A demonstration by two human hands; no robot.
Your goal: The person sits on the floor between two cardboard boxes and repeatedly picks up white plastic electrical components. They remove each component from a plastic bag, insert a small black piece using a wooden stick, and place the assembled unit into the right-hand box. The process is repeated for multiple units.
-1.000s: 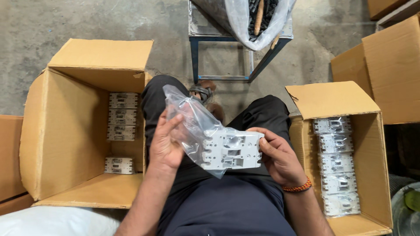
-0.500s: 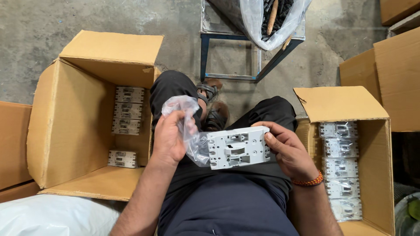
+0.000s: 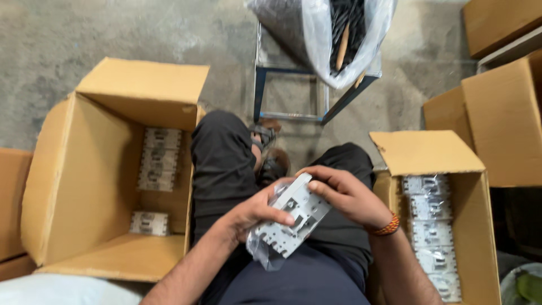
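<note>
The grey plastic block (image 3: 293, 223), held level half a second ago, now tilts over the lap, its clear bag (image 3: 261, 248) bunched lower. Left hand (image 3: 248, 217) and right hand (image 3: 344, 195) both grip it, between an open brown carton (image 3: 107, 169) at left and another carton (image 3: 446, 186) at right.

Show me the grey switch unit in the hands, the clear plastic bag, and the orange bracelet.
grey switch unit (image 3: 294, 217), head view, middle of its moulded face.
clear plastic bag (image 3: 261, 252), head view, crumpled lower end under the unit.
orange bracelet (image 3: 385, 227), head view, beads on the right wrist.
</note>
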